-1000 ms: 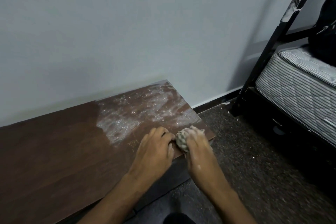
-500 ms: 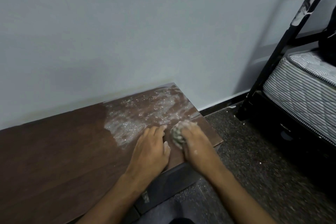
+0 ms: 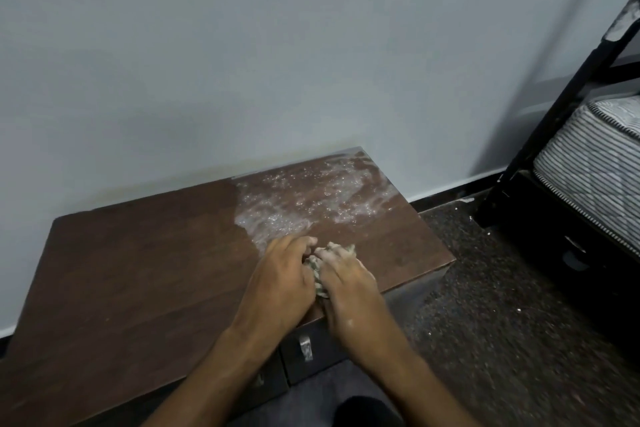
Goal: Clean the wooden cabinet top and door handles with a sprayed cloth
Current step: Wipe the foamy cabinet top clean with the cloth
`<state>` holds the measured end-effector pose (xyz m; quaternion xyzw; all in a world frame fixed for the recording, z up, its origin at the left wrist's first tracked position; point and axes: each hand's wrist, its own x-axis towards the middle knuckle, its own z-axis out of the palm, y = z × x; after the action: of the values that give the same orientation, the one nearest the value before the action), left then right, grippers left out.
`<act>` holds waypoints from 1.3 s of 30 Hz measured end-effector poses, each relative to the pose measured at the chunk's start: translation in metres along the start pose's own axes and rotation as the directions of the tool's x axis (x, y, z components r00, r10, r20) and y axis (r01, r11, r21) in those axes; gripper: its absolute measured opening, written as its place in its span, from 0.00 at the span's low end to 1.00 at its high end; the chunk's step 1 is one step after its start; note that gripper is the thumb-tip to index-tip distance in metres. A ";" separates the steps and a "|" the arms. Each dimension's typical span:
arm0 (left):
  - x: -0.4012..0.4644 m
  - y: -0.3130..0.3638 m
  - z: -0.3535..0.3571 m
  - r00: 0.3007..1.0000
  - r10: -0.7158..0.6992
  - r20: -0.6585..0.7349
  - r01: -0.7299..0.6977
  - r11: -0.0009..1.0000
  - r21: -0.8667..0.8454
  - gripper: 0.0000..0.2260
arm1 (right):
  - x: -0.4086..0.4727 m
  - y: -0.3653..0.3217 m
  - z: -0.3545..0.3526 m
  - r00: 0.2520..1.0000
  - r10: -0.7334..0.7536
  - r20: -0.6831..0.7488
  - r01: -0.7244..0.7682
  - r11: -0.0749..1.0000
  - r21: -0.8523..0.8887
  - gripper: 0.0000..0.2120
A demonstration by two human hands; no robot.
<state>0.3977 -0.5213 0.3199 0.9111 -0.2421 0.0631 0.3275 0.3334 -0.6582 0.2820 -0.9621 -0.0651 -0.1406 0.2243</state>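
Just below the wrists, a metal door handle shows on the cabinet front, not yet wiped. Both hands have slid from the front edge farther onto the wooden cabinet top: the left hand and right hand curl together around the bunched cloth, pressing it down. Beyond the fingertips lies the soapy foam patch, so scrubbing appears to be heading there.

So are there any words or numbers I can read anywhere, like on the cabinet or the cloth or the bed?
None: no readable words, numbers or labels show anywhere.
Cabinet top: plain wood with white foam, no writing.
Cloth: patterned, mostly hidden between the hands, no text visible.
Door handle: bare metal, too blurred for any marks.
Mattress: stripes only.
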 end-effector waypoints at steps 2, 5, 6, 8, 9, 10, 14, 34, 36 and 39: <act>-0.006 -0.006 -0.006 1.000 0.005 -0.005 -0.005 1.000 0.011 0.18 | 0.003 0.013 -0.018 0.999 -0.015 0.034 0.013 0.999 0.053 0.16; -0.018 -0.018 -0.021 0.999 -0.019 -0.028 0.019 0.999 0.029 0.16 | 0.014 0.061 -0.040 0.984 0.164 -0.067 -0.164 0.986 -0.003 0.15; -0.022 -0.023 -0.026 0.999 -0.034 -0.039 0.036 0.999 0.035 0.15 | 0.017 0.069 -0.037 0.973 0.213 -0.090 -0.218 0.974 -0.054 0.17; -0.026 -0.030 -0.032 0.997 -0.051 -0.059 0.054 0.997 0.055 0.12 | 0.022 0.052 -0.016 0.965 0.238 -0.110 -0.249 0.963 -0.100 0.17; -0.028 -0.033 -0.034 0.996 -0.057 -0.067 0.061 0.996 0.065 0.10 | 0.024 0.031 -0.002 0.974 0.205 -0.100 -0.213 0.974 -0.078 0.16; -0.028 -0.035 -0.035 0.995 -0.063 -0.079 0.068 0.995 0.069 0.10 | 0.026 0.004 0.011 0.984 0.152 -0.092 -0.155 0.987 -0.029 0.15; -0.029 -0.043 -0.039 0.991 -0.085 -0.102 0.089 0.996 0.026 0.13 | 0.018 -0.069 0.034 0.992 -0.117 0.042 0.110 0.984 0.143 0.21; -0.040 -0.067 -0.066 0.974 -0.164 -0.158 0.164 0.986 -0.011 0.12 | 0.025 -0.045 0.010 0.998 -0.003 0.063 0.001 0.999 0.036 0.18; -0.039 -0.067 -0.066 0.966 -0.172 -0.195 0.173 0.985 -0.011 0.11 | 0.023 -0.078 0.027 0.988 -0.125 0.090 0.113 0.984 0.135 0.17; -0.036 -0.067 -0.068 0.960 -0.180 -0.216 0.185 0.983 0.002 0.11 | 0.044 -0.110 0.062 0.967 -0.233 0.105 0.206 0.954 0.218 0.20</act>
<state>0.4017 -0.4193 0.3254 0.9210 -0.1196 0.1334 0.3459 0.3694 -0.5292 0.2871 -0.9276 -0.2004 -0.0947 0.3008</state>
